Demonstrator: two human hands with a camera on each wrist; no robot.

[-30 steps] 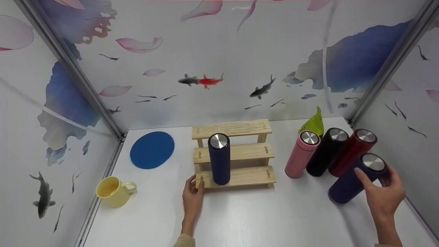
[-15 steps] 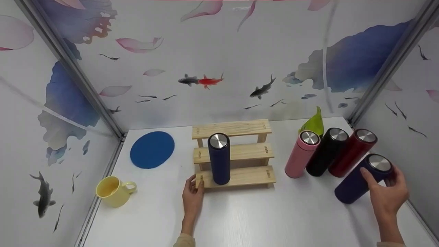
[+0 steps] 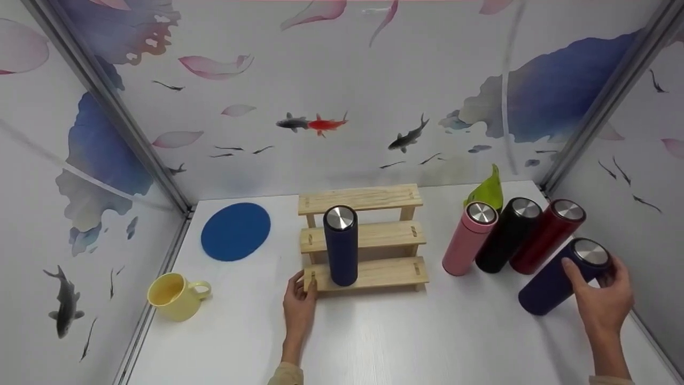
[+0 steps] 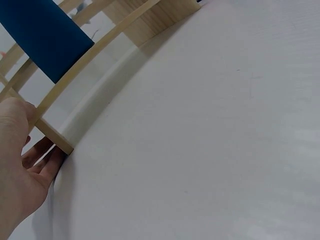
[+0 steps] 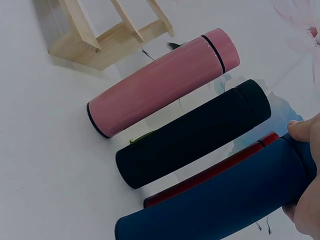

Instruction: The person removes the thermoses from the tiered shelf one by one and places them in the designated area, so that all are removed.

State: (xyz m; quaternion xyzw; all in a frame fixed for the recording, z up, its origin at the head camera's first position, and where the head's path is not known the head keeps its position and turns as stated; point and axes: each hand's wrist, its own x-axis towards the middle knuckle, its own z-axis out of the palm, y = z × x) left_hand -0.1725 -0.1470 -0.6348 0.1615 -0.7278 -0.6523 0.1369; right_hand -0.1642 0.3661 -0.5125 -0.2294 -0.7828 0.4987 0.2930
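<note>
My right hand point(image 3: 606, 299) grips a dark blue thermos flask point(image 3: 550, 283) round its upper end, thumb on the near side; this flask stands at the front right. In the right wrist view the same blue flask point(image 5: 210, 195) partly covers the red one. At the left end of a three-step wooden rack point(image 3: 395, 274), my left hand point(image 3: 299, 305) holds the bottom step, thumb on top and fingers by its leg in the left wrist view. Another dark blue flask point(image 3: 342, 251) stands upright on that lowest step, left of its middle.
Pink point(image 3: 467, 240), black point(image 3: 507, 238) and dark red point(image 3: 550, 235) flasks stand in a row right of the rack. A green object point(image 3: 486, 191) sits behind the pink one. At left are a blue round mat point(image 3: 235, 232) and a yellow mug point(image 3: 179, 299). Printed panels enclose the white table.
My right hand and the blue flask in it have shifted slightly right since a second ago, and hardly at all in the last half second. My left hand stays at the rack.
</note>
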